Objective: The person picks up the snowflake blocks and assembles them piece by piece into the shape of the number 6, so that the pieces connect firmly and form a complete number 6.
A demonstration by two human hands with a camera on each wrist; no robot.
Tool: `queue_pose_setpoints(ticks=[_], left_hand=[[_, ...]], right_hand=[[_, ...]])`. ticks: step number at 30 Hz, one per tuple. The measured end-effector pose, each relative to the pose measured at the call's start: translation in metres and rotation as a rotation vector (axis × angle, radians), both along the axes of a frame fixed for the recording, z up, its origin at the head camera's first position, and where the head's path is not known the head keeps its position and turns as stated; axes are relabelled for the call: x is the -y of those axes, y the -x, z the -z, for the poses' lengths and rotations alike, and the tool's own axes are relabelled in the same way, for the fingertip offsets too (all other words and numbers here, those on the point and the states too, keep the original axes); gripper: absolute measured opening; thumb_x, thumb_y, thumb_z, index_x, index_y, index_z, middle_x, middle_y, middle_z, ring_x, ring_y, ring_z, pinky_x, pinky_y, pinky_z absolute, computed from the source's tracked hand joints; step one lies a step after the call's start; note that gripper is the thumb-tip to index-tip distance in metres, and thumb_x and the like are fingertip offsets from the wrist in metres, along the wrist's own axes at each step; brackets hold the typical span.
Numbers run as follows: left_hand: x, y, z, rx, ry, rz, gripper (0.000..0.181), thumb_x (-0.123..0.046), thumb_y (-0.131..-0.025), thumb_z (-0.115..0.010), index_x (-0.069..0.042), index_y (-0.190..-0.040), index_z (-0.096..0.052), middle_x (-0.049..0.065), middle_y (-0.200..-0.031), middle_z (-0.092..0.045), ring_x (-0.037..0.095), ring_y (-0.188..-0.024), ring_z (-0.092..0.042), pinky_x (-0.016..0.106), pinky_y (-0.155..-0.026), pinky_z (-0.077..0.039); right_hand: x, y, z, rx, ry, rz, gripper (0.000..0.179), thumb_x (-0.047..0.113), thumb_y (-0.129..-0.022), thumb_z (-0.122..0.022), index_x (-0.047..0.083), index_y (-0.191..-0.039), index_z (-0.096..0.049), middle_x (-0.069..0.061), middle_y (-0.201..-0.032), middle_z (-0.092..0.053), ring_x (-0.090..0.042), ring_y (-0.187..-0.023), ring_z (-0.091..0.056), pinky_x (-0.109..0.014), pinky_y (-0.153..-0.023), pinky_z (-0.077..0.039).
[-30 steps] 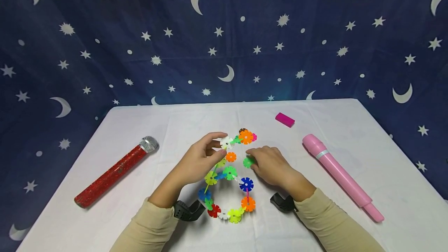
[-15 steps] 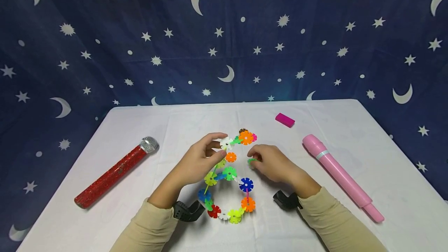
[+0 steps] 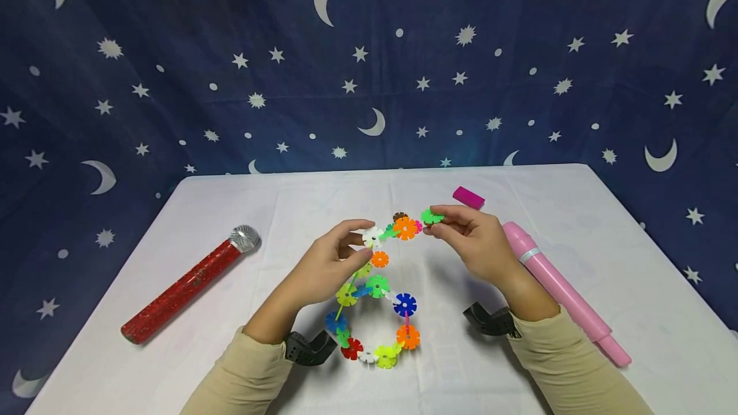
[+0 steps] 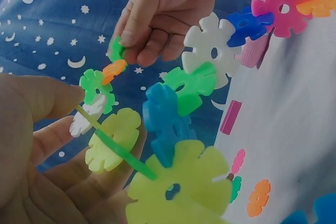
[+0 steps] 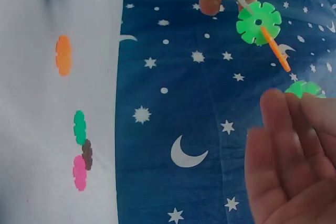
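My left hand [image 3: 331,261] pinches a chain of notched flower-shaped plastic discs near a white disc [image 3: 373,236]. Below that hand the chain runs into a ring of colourful discs, among them a blue disc [image 3: 405,304] and a red disc [image 3: 352,349]. From the white disc, a short arm reaches right to an orange disc [image 3: 405,228]. Between thumb and fingertips, my right hand [image 3: 475,242] holds a green disc [image 3: 431,216] right beside that orange one. The left wrist view shows this green disc [image 4: 116,50] at the orange disc's edge [image 4: 114,71].
Loose on the white table lie an orange disc [image 5: 63,55], a green disc [image 5: 80,127], a brown disc [image 5: 87,155] and a pink disc [image 5: 80,172]. A red microphone [image 3: 184,287] lies left, a pink rod with silver band [image 3: 567,293] right, a magenta block [image 3: 468,197] behind.
My right hand has lifted the green disc from right of the loose orange disc, up and away to the chain's orange end. The left hand stays in place.
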State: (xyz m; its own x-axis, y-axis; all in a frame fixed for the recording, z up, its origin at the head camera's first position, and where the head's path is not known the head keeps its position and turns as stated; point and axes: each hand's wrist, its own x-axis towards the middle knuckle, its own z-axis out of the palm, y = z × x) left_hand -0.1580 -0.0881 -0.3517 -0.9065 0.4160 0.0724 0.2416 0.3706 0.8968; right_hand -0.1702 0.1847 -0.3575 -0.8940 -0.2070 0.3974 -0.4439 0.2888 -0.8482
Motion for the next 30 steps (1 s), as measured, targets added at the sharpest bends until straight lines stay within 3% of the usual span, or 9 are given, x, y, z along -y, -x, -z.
queue_pose_setpoints(ticks=[5,16,25,30], left_hand=[[0.0003,-0.0001,0.0005,-0.003,-0.004,0.004,0.047,-0.019,-0.099,-0.064,-0.017,-0.144,-0.051,0.011,-0.129,-0.06,0.02,-0.101,-0.067,0.04,-0.089,-0.054],[0.0002,-0.0001,0.0009,0.002,-0.011,-0.003,0.046,-0.019,-0.099,-0.064,-0.018,-0.143,-0.052,0.009,-0.13,-0.06,0.019,-0.101,-0.067,0.04,-0.089,-0.054],[-0.0001,-0.0006,0.0011,-0.013,-0.004,0.007,0.046,-0.02,-0.099,-0.064,-0.018,-0.143,-0.052,0.01,-0.128,-0.062,0.02,-0.101,-0.067,0.04,-0.087,-0.055],[-0.001,-0.0012,0.0012,-0.025,0.003,0.01,0.046,-0.02,-0.099,-0.064,-0.019,-0.143,-0.053,0.011,-0.127,-0.062,0.019,-0.1,-0.066,0.038,-0.085,-0.055]], right_hand=[[-0.0008,-0.0001,-0.0001,-0.058,0.03,-0.023,0.022,-0.011,-0.093,-0.062,-0.009,-0.114,-0.068,-0.02,-0.1,-0.07,-0.011,-0.087,-0.071,-0.02,-0.08,-0.055],[-0.0022,0.0006,0.0002,-0.038,-0.006,-0.113,0.02,-0.01,-0.092,-0.064,-0.007,-0.111,-0.07,-0.016,-0.1,-0.07,-0.013,-0.087,-0.07,-0.022,-0.081,-0.055],[-0.0043,0.0013,0.0009,-0.011,-0.04,-0.114,0.02,-0.008,-0.093,-0.064,-0.006,-0.112,-0.071,-0.011,-0.096,-0.071,-0.013,-0.086,-0.07,-0.023,-0.081,-0.055],[-0.0043,-0.0005,-0.0017,-0.006,-0.106,-0.089,0.026,-0.001,-0.097,-0.061,-0.004,-0.122,-0.069,-0.007,-0.097,-0.072,-0.016,-0.087,-0.07,-0.025,-0.082,-0.055]])
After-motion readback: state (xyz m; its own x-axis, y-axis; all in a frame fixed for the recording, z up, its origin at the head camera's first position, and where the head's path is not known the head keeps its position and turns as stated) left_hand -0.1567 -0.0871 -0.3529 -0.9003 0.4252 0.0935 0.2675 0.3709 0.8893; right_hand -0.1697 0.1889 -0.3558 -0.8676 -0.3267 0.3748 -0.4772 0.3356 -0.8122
